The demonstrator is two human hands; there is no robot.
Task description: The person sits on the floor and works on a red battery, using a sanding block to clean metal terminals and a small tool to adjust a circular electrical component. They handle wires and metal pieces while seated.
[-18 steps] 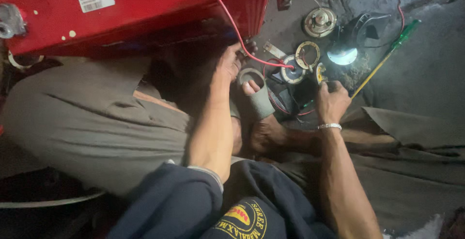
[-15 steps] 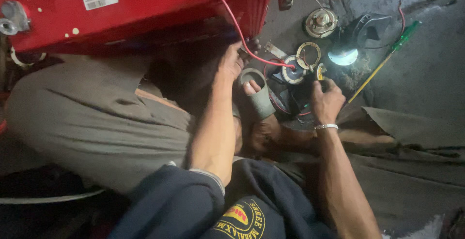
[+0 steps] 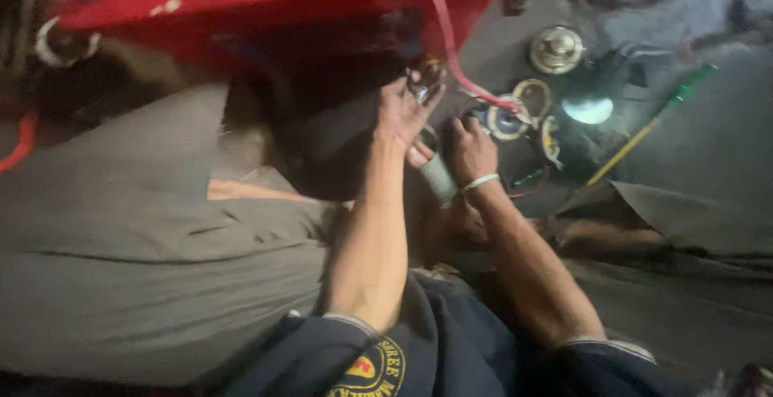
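- Here the left hand [image 3: 407, 111] reaches up at centre frame, its fingers pinched on a small shiny metal part [image 3: 419, 91] just under the edge of the red metal housing [image 3: 266, 2].
- The right hand [image 3: 471, 149], a pale band on its wrist, sits just right of the left; its fingers curl near a round metal ring part [image 3: 506, 121], but whether they grip it I cannot tell.
- A pale grey cylinder [image 3: 439, 178] lies between the two wrists, touching the left palm.
- A smooth red cable [image 3: 451, 51] curves down from the housing towards the ring part.
- At upper right lie a domed, ribbed metal cap [image 3: 555, 49], a thin brass-coloured ring [image 3: 531, 91] and a glowing round lamp [image 3: 588, 109].
- A long screwdriver [image 3: 648, 127] with a green handle and yellow shaft lies slantwise at the right.
- The floor [image 3: 708, 147] is dark, dull and rough; creased grey cloth [image 3: 145, 244] fills the left of the frame.
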